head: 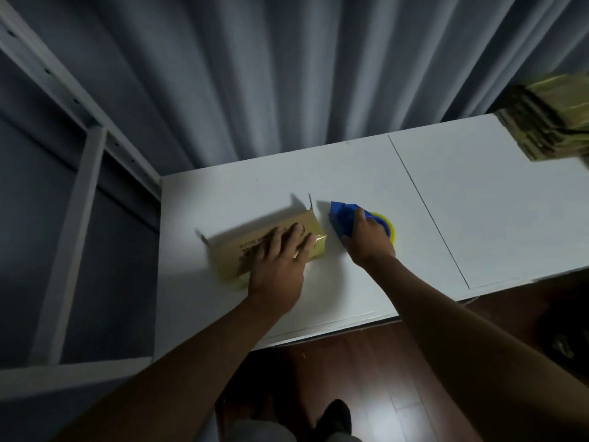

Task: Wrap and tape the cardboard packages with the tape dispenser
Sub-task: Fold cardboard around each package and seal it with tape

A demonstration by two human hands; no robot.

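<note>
A small brown cardboard package (236, 250) with dark print lies on the white table (350, 173). Its end flaps stand up at the far and left ends. My left hand (280, 260) presses flat on its top, fingers spread and straight. Just right of the package, my right hand (366, 237) grips the blue tape dispenser (341, 218), which holds a yellowish tape roll (387, 226). The dispenser's front end rests on the table beside the package's right edge.
A stack of flattened cardboard boxes (554, 119) sits at the table's far right corner. Grey curtains (287, 74) hang behind the table. A white metal frame (73, 148) stands at the left. Dark wooden floor (366, 378) lies below the table's near edge.
</note>
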